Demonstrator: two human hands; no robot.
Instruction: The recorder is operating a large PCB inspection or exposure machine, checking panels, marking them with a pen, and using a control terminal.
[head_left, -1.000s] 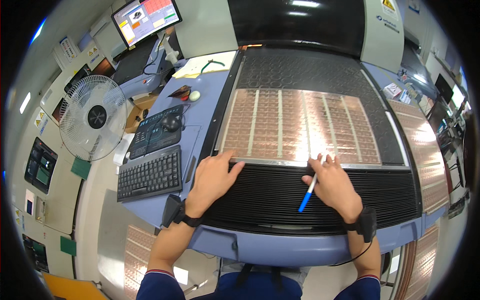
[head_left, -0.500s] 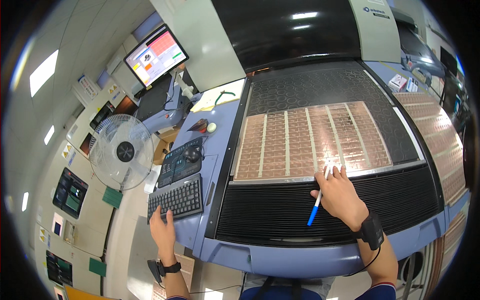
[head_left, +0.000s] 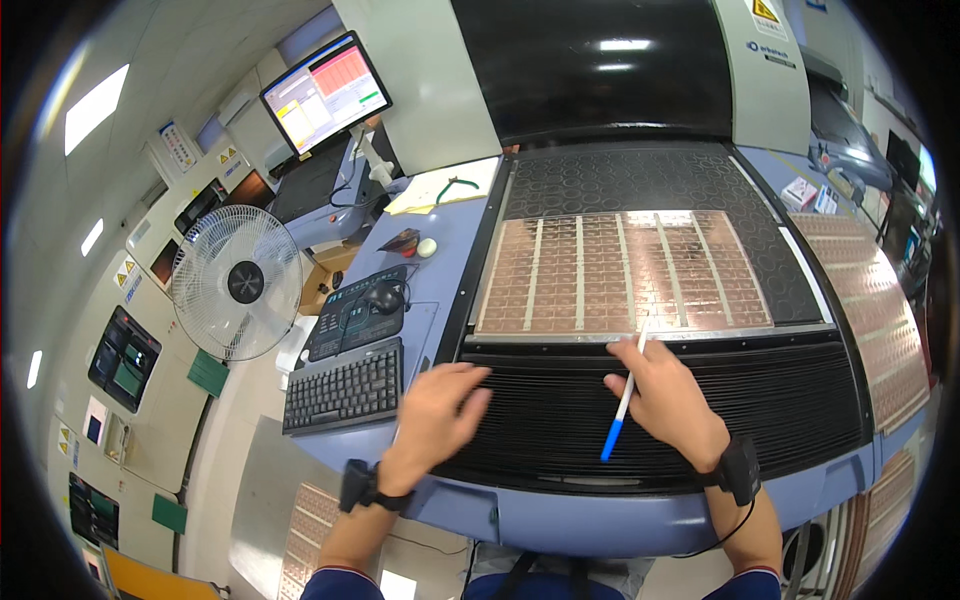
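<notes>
A white marker with a blue cap (head_left: 618, 425) slants down from between the fingers of my right hand (head_left: 675, 405), which is closed on it. That hand is just in front of the near edge of a copper-coloured circuit panel (head_left: 600, 290), which lies flat on the black machine bed. My left hand (head_left: 440, 410) hovers over the left side of the black ribbed cover (head_left: 540, 400), thumb apart from the fingers and nothing in it. Left of that hand is a black keyboard (head_left: 345, 390). Both wrists carry black bands.
Past the keyboard, a mouse (head_left: 384, 296) rests on a dark pad (head_left: 350, 325). Green-handled pliers (head_left: 455, 187) lie on yellow paper (head_left: 420, 195). A fan (head_left: 240, 283) and a monitor (head_left: 328, 95) stand at left. More copper panels (head_left: 865, 300) lie on the right.
My left hand has left the keyboard and moved right, over the ribbed cover. My right hand has shifted slightly toward me with the marker. The picture on the monitor differs.
</notes>
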